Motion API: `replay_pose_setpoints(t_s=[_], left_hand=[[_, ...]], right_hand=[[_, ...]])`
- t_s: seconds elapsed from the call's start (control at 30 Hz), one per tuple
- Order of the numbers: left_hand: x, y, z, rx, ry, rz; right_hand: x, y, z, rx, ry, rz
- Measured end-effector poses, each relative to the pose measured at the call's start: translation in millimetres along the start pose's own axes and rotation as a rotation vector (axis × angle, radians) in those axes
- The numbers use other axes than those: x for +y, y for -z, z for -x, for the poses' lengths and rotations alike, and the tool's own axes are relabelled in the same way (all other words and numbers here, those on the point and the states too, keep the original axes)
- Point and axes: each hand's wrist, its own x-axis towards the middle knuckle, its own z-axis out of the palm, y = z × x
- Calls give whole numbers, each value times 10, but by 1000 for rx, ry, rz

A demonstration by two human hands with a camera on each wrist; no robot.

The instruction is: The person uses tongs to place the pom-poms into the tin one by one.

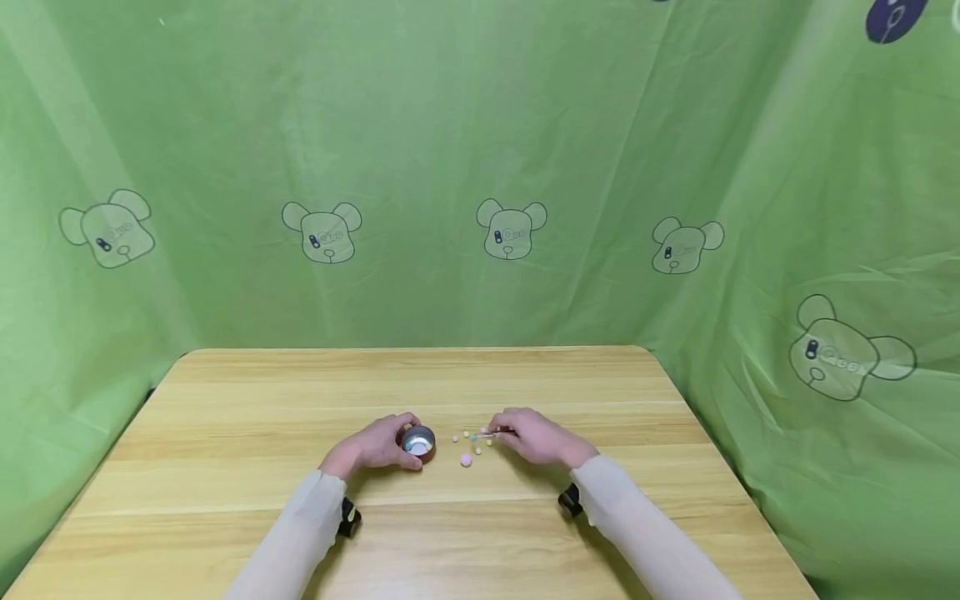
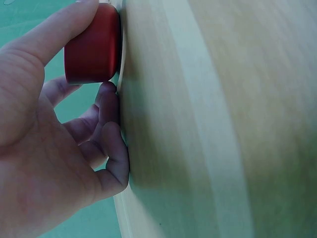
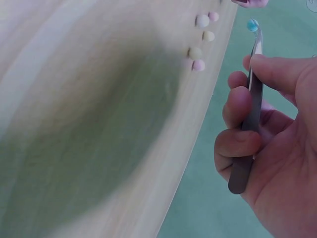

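Wooden table (image 1: pixel 225 417) in front of the green bear-print curtain (image 1: pixel 480 167), both hands at work in the middle. The left hand (image 1: pixel 371 446) curls thumb and fingers round a small red cup (image 2: pixel 93 47) with a silvery inside, holding it on the tabletop. The right hand (image 1: pixel 536 437) pinches metal tweezers (image 3: pixel 250 106) between thumb and forefinger. At their tip sits a blue bead (image 3: pixel 253 25), squeezed there and lifted off the wood. A handful of pastel beads (image 1: pixel 471 446) lie loose just right of the cup, so by the look of it most of the sorting is yet to do.
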Motion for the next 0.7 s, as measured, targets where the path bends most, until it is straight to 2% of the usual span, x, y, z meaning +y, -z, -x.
replay_pose_setpoints(t_s=[0.7], left_hand=[[14, 1, 9, -3, 16, -1]], right_hand=[[-207, 89, -321, -11, 10, 33]])
